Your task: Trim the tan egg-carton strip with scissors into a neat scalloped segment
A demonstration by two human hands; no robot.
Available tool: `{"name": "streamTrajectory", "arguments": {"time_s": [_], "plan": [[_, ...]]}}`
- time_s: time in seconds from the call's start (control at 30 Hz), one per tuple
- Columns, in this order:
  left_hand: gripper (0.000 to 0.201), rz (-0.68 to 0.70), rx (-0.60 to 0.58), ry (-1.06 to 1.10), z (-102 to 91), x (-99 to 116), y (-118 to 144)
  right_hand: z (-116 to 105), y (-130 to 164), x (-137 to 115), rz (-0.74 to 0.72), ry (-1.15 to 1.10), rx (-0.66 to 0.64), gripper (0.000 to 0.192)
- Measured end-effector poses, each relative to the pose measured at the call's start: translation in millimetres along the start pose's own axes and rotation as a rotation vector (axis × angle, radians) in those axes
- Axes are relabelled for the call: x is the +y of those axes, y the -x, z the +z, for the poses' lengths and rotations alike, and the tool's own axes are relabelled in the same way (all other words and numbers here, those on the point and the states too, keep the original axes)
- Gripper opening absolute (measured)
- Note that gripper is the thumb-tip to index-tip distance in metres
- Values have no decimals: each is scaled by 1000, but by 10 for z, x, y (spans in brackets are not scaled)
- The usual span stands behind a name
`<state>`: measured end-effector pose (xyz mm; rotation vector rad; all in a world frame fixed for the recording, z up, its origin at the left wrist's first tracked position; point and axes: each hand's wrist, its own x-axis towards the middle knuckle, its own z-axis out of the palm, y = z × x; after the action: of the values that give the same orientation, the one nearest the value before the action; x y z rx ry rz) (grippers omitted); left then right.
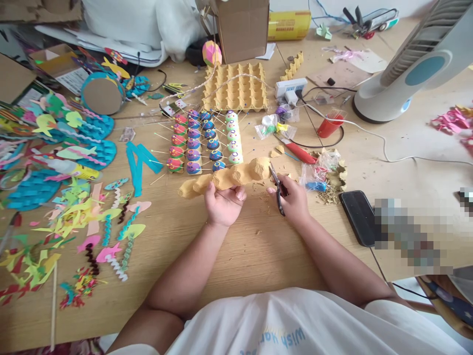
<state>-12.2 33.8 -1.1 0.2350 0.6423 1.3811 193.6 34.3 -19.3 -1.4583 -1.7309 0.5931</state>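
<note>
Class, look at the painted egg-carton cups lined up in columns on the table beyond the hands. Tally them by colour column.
Painted cups, by column:
Pink/red cups: 5
Purple cups: 5
Blue cups: 5
White cups: 4
Total: 19

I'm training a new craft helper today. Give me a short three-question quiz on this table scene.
1. True or false: the left hand holds a strip of egg carton.
2. Which tool is in the right hand?
A. scissors
B. glue gun
C. paintbrush
3. Fill in: the painted egg cups stand in rows in front of the yellow egg ____.

Key: 1 true; 2 A; 3 tray.
</note>
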Motion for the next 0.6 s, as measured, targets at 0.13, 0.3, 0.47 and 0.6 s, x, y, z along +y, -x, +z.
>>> {"name": "streamTrajectory", "arguments": {"time_s": [0.13,0.3,0.47,0.6], "plan": [[53,16,-9,-27,-23,-14,-4,-3,-10,-4,19,-2,15,46],[54,11,-9,-44,-28,-35,11,2,-8,5,22,-26,47,49],[55,8,-25,-54,-54,-49,9,1,-6,-1,35,-58,66,48],[50,19,-77,-31,-76,-58,-2,-6,-16,-27,77,-150,67,45]]}}
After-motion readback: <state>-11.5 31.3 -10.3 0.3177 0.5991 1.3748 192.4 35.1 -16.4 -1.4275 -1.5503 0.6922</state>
